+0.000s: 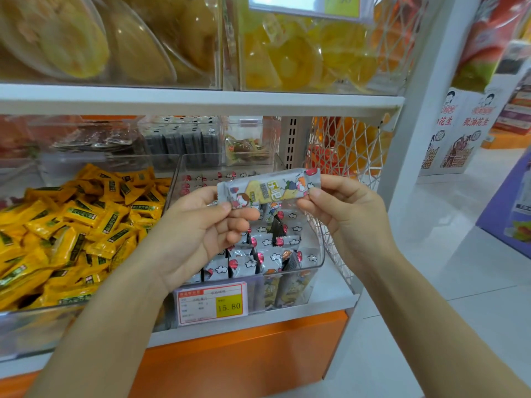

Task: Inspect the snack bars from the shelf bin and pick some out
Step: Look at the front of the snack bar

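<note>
Holding one snack bar (pixel 268 186) above the clear shelf bin (pixel 322 255), head view.
Left hand (pixel 198 234) pinches its left end and right hand (pixel 347 214) its right end, thumb against forefinger. Wrapper is grey-silver with a yellow panel, cartoon figures, red balloons and crimped ends. Matching bars (pixel 267 254) fill the bin.

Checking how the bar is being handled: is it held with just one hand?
No, the left hand pinches one end of the snack bar and the right hand pinches the other.
</note>
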A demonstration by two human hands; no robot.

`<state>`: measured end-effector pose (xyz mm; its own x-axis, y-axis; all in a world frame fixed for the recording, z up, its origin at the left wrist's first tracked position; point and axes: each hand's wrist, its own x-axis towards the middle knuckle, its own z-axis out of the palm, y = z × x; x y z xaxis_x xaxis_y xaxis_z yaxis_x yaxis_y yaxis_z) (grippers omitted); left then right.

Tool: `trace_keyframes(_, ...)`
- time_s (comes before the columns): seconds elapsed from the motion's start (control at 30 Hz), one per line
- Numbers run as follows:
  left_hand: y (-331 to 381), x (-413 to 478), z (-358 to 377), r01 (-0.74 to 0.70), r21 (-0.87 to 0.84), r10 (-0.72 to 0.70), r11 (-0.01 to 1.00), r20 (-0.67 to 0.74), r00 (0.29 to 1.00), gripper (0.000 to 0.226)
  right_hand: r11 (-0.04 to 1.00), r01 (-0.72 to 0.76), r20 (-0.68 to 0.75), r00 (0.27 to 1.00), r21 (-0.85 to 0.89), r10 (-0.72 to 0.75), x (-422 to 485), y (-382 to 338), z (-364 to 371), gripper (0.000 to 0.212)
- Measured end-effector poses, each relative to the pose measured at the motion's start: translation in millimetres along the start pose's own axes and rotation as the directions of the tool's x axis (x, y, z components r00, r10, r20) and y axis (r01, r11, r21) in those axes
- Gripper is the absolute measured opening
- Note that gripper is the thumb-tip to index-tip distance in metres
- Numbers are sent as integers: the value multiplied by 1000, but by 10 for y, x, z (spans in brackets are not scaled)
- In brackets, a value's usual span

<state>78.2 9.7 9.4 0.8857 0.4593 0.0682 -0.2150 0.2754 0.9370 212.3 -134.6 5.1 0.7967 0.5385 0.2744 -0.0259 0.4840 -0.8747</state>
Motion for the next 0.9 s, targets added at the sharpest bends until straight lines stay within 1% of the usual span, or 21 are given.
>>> trace_keyframes(0.1,5,28,-1,33,-26,-34,999,-40,999,23,998,17,7,1000,-52,-17,-11,13,13,21)
trace_keyframes(0.2,7,29,11,26,-14,-27,1000,-78,997,34,991,27,32,999,-128,-23,-9,16,22,20)
trace_keyframes(0.3,-17,24,4,-37,52,43,998,-125,991,22,971,68,67,996,-231,-54,-27,25,68,16)
trace_keyframes(0.33,-20,19,2,-48,67,56,997,-121,991,20,954,94,73,994,-285,-76,-36,30,84,13)
trace_keyframes(0.37,-20,13,3,-60,80,68,995,-106,992,23,932,122,77,992,-343,-101,-44,34,93,10)
trace_keyframes(0.43,-19,4,2,-72,114,80,991,-62,995,37,904,143,74,990,-403,-123,-44,46,98,6)
trace_keyframes(0.53,-29,-18,18,-87,215,94,973,-25,995,43,913,98,86,994,-396,-70,-28,51,94,19)
trace_keyframes(0.6,-38,-22,23,-99,242,108,965,-24,994,44,908,83,114,993,-412,-39,-30,60,95,24)
trace_keyframes(0.67,-39,-17,27,-105,233,114,967,-27,993,43,906,83,120,992,-416,-36,-38,71,92,22)
trace_keyframes(0.73,-41,-15,44,-112,225,120,968,-23,993,39,903,103,105,992,-417,-65,-45,63,91,16)
trace_keyframes(0.83,-75,-8,75,-148,244,161,958,-33,986,27,877,148,71,989,-457,-130,-54,58,107,11)
trace_keyframes(0.9,-104,0,92,-177,275,199,945,-54,979,20,842,183,51,982,-507,-182,-59,69,132,13)
